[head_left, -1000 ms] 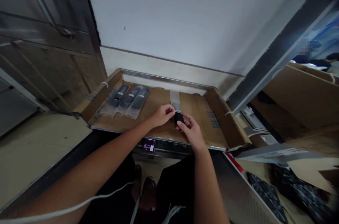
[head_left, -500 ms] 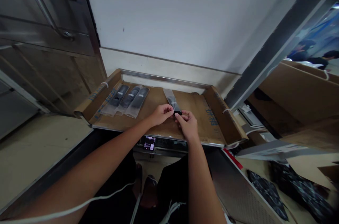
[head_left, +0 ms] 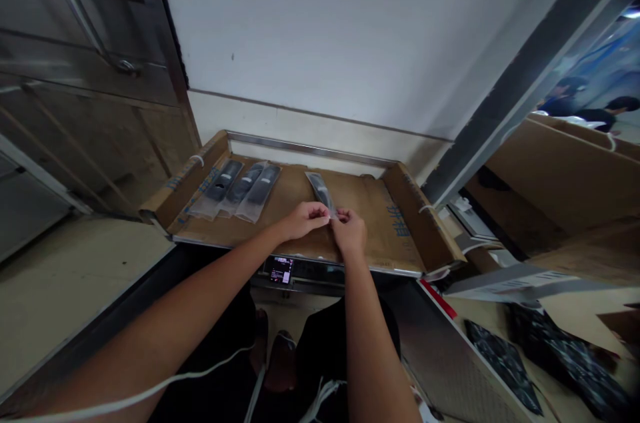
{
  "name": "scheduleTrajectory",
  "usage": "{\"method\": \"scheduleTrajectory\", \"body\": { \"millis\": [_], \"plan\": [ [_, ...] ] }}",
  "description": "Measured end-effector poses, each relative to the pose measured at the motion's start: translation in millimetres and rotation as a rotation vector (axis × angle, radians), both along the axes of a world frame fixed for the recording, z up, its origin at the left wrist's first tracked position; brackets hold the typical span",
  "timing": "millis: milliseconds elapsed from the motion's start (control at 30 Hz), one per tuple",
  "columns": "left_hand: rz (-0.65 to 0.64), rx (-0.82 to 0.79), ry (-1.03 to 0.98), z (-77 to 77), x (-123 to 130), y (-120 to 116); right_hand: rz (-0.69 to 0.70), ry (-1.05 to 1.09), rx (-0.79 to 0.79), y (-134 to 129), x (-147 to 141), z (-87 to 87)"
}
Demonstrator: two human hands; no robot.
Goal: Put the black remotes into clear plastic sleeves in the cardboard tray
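Observation:
Both of my hands are at the near end of a clear plastic sleeve [head_left: 321,189] with a dark strap-like item inside, which points away from me over the cardboard. My left hand [head_left: 306,219] pinches the sleeve's near end between thumb and fingertips. My right hand [head_left: 349,231] closes on the same end from the right, its fingers partly hidden. To the left lie three similar packed dark items [head_left: 259,191] in clear sleeves, side by side. Cardboard with raised side flaps lines the work surface [head_left: 287,236] beneath everything.
A small lit screen [head_left: 281,270] sits below the front edge. Behind the bench rises a white panel [head_left: 320,43], with a metal door handle [head_left: 93,23] at left. Right of the bench stand a large cardboard box [head_left: 575,189] and black bags [head_left: 505,363]. People sit far right.
The dark end that stuck out of the sleeve between my hands is now inside it. My right hand has shifted slightly left, and the sleeve looks fuller and straighter.

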State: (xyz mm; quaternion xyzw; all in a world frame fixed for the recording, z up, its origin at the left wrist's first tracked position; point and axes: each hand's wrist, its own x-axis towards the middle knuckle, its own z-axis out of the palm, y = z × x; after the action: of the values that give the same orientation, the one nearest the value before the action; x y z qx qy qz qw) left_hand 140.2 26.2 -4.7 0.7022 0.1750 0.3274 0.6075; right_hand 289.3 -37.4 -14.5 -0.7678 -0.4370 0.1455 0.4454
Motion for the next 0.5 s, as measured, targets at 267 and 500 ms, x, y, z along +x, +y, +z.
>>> {"method": "scheduleTrajectory", "body": {
  "millis": [267, 500],
  "plan": [
    [-0.037, -0.065, -0.016, -0.5, -1.8, -1.5, -0.021, -0.08, -0.01, -3.5, -7.3, 6.8],
    [0.362, -0.369, -0.158, -0.8, 3.3, 4.9, 0.055, -0.02, 0.129, -4.7, -3.8, -4.2]
  ]
}}
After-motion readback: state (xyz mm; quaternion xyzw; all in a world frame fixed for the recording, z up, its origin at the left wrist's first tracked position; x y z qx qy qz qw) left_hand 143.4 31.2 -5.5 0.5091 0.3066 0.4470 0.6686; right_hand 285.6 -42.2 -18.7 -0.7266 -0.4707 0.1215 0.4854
